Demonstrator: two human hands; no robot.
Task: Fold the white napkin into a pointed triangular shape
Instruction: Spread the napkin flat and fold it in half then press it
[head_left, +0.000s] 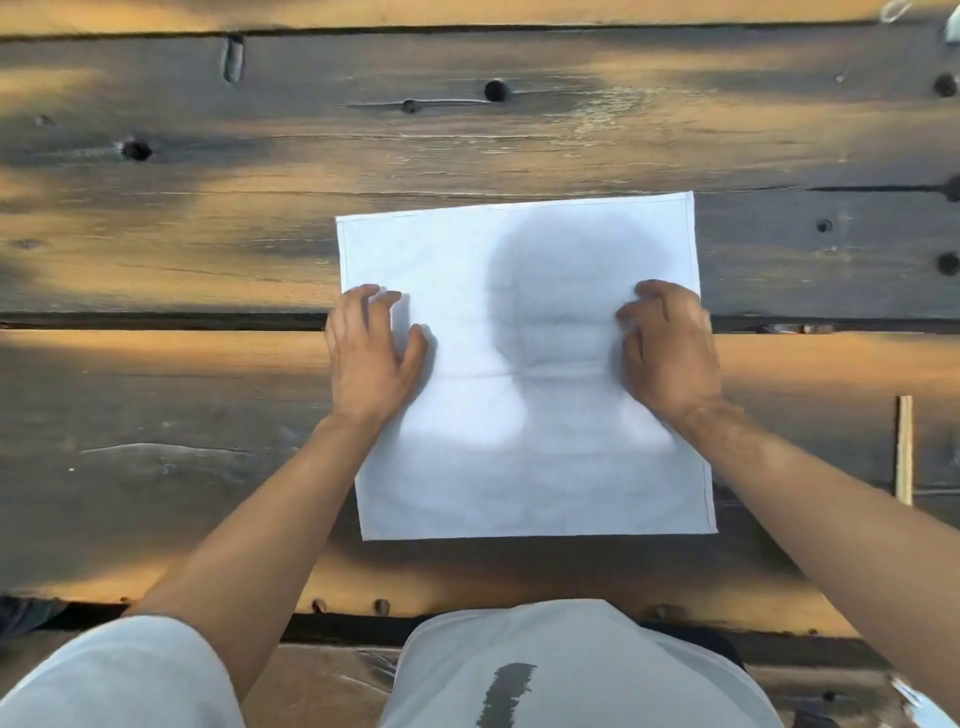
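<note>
White napkin (524, 364) flat (unfolded) on table (208, 208), both hands' fingers (374, 306) spread, pressing its side edges

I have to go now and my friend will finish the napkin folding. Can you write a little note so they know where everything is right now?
Left hand: rests on the left edge of the white napkin, fingers slightly bent, holding it down.
Right hand: on the right edge, fingers curled onto the cloth; whether it pinches the cloth I cannot tell.
Napkin: lies spread flat as a square on the wooden table, with a faint crease across its middle.
Done: napkin laid out and smoothed.
Left: every fold. No triangle or point yet.
A thin wooden stick lies to the right, apart from the napkin.
</note>
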